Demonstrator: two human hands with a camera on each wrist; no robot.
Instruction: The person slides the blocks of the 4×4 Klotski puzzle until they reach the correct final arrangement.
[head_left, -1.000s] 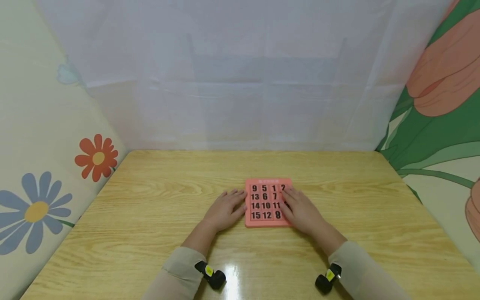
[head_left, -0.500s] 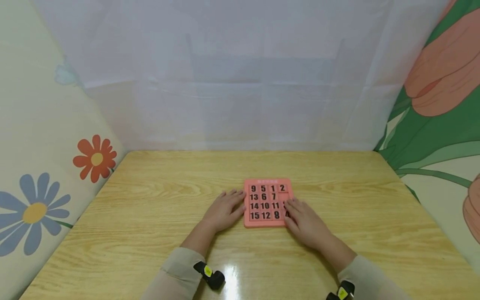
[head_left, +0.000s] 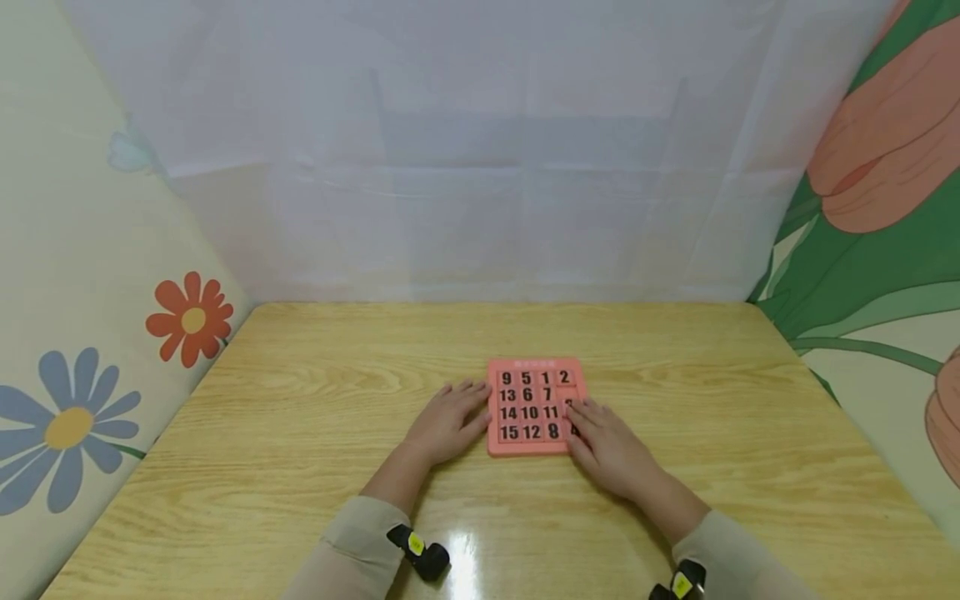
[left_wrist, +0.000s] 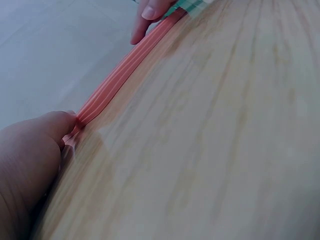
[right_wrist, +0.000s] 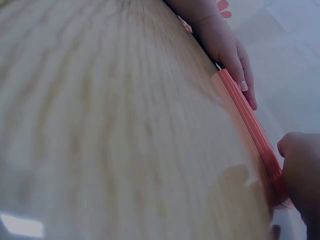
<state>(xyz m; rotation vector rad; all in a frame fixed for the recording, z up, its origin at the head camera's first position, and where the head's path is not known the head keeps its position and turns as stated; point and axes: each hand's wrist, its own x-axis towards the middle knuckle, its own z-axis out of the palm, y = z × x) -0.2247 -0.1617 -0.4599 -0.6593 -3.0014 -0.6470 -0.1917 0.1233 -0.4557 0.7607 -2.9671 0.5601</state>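
Observation:
A pink sliding number puzzle (head_left: 535,447) lies flat on the wooden table, black numbers on its tiles. My left hand (head_left: 447,423) rests along its left edge, fingers extended and thumb at the side; the left wrist view shows that thumb (left_wrist: 62,122) against the frame's near corner. Over the right column lies my right hand (head_left: 617,446), its fingertips on the tile (head_left: 569,403) below the gap (head_left: 566,392) under the 2. Those fingers partly cover this tile's number and the one beneath. The right thumb (right_wrist: 289,142) shows close by the pink edge in the right wrist view.
The wooden table (head_left: 337,350) extends around the puzzle. A white sheet (head_left: 465,208) hangs behind it, with flower-printed panels (head_left: 75,250) at either side. Black wrist cameras (head_left: 429,558) are strapped over both sleeves.
My right hand has drawn back right from over the puzzle's upper right tiles, uncovering the gap. Since then its fingertips have shifted slightly left, and the tile below the gap has slid slightly upward.

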